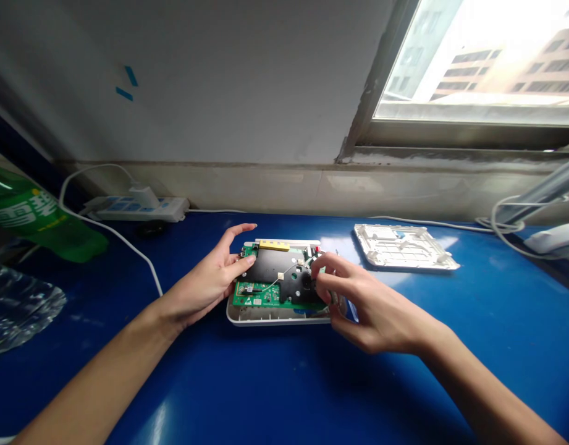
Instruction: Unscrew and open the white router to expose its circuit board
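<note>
A green circuit board (261,297) with a black plate (268,266) over its middle sits in a shallow white plastic case (279,321). A yellow part (273,245) runs along the board's far edge, and a thin pale wire crosses the plate. At the left end my left hand (217,272) grips the board, thumb on top, index finger raised, other fingers partly hidden below. My right hand (358,296) is over the right end, its fingers curled together against the board. Whatever lies between those fingertips is hidden.
A white plastic cover (404,247) lies inside up at the right. Behind on the left are a power strip (143,209) with a plugged-in white cable, a green bottle (38,213) and a clear plastic bottle (22,309). A wall and window border the blue table (275,383).
</note>
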### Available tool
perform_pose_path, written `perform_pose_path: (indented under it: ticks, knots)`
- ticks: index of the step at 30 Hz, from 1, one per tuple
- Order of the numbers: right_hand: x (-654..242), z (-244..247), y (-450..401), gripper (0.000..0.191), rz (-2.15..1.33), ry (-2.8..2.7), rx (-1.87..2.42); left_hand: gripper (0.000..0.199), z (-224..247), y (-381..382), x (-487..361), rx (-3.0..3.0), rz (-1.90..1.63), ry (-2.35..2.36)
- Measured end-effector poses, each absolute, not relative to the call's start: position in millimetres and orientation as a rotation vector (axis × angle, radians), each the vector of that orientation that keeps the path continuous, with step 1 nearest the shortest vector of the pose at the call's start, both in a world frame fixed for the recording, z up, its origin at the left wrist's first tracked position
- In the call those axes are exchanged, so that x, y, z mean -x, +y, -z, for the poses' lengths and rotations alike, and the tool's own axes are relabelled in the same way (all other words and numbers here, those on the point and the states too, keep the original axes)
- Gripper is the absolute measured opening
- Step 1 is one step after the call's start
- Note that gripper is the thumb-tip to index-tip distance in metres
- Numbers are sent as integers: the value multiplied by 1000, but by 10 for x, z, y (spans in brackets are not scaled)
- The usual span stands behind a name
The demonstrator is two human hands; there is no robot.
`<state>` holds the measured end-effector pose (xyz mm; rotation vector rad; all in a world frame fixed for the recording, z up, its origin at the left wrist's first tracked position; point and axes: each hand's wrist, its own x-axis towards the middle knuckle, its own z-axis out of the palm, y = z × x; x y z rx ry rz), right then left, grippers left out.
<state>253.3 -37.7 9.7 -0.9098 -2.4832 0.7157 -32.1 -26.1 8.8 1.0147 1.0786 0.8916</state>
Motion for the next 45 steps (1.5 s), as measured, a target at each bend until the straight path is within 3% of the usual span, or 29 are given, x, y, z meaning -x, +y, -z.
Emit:
perform_pose_path:
  ticks: [10, 27, 37, 42, 45]
  knots:
    - [-2569, -73, -324, 8, -862, -2244, 924, 75, -92, -251, 312, -970, -908, 1091]
    - [-2531, -6, -287, 11, -1188, -1931, 929, 66, -136, -232, 331, -872, -938, 1068]
    - [-2518, 45, -264, 14, -1133, -1884, 967, 66, -125, -246, 318, -941, -950, 1038]
    - [-2567, 3, -292, 6, -893, -2101, 918, 68, -134, -258, 286, -977, -1003, 995]
    - [-2582, 2, -297, 12, -752, -2199, 870, 67, -133, -260, 274, -984, -1031, 982]
